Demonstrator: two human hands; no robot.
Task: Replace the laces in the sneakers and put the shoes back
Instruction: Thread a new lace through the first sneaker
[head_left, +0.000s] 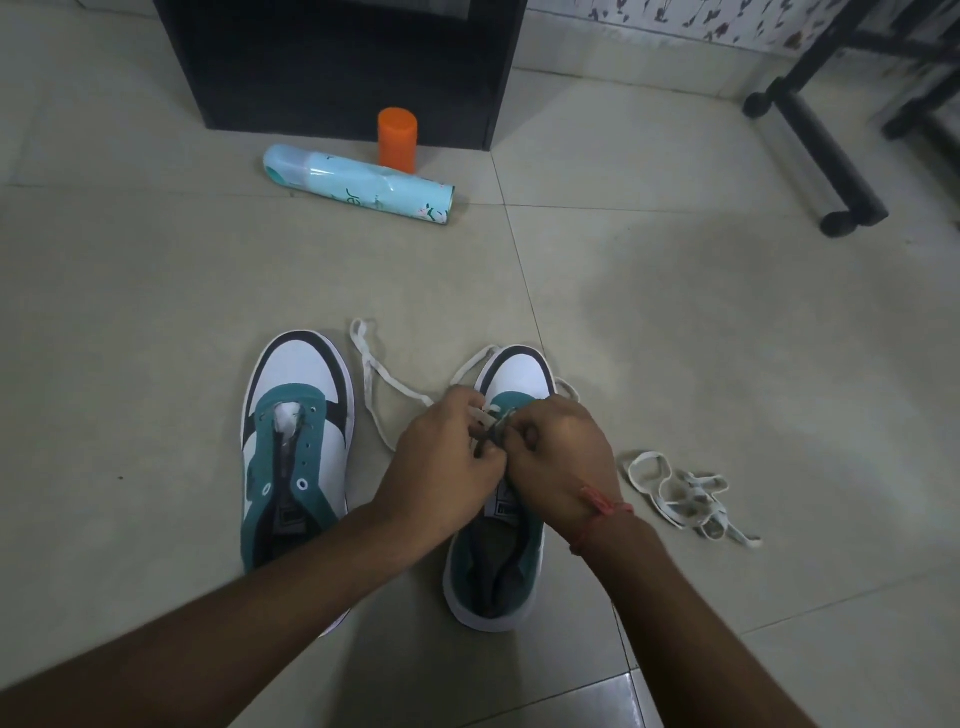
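The tiled floor (649, 322) carries everything, pale grey-beige squares with thin joints; a black cabinet (337, 62) stands at the far edge, and a black metal frame (826, 150) with rounded feet runs in from the far right, under a patterned wall strip; two sneakers lie side by side near the person, long axes running away from the viewer, toes pointing at the cabinet, heels nearest; the left sneaker (298, 447), white, teal and black, has bare eyelets and an open throat; the right sneaker (498, 561), same colours, sits just beside it, toe angled slightly to the right; both hands meet over its eyelet area; the left hand (441, 462) has its fingers curled, pinching the white lace (371, 379); the right hand (558, 457), a red thread round its wrist, is curled too, pinching at the same spot, though exactly what it holds is hidden; that lace loops loosely on the floor between the two toes; a light blue spray can (358, 184) lies on its side before the cabinet, long axis left to right; an orange cylinder (397, 137) stands upright just behind it; a second white lace (685, 496) lies bunched on the floor, right of the right sneaker.
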